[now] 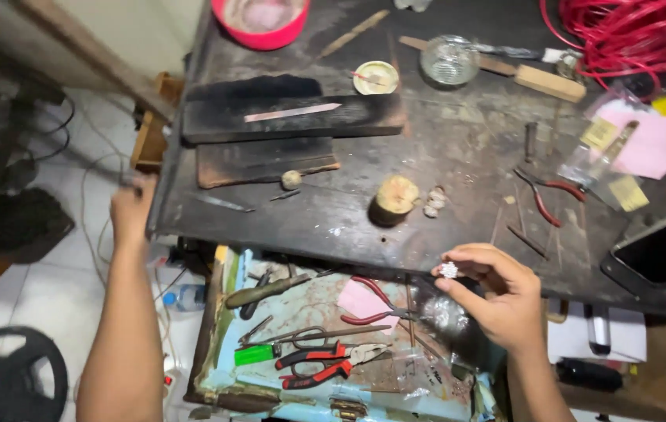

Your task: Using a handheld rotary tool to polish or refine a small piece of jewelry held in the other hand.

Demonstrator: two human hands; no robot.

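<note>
Bench: my dark, scorched bench (458,148) fills the upper middle of the view, its top stained and scratched.
On the bench: two charred blocks (286,117) lie at the left with a thin metal strip (291,112) across the upper one; a stump (395,195) stands near the middle; a glass bowl (449,59) and a small dish (375,77) sit further back; a red bowl (261,19) is at the far edge; red wire (630,35) is coiled in the far right corner; pink paper (646,141) and red pliers (544,195) lie to the right; a phone (665,250) hangs over the near right edge.
Drawer: an open drawer (216,328) below the bench holds red and black cutters (325,363), more red pliers (372,305), a green piece (255,354) and other tools.
Room: white tiled floor (59,273) at left, with cables and a black wheel (8,379) low in the corner.
Left hand (131,207): my arm stretches out to the bench's left edge; the fingers curl round that edge, gripping it.
Right hand (497,293): held over the bench's near edge, above the drawer; thumb and fingers pinched together on a small silvery bead (449,270).
Bead: at my right fingertips, clear of the bench top, just in front of its near edge.
</note>
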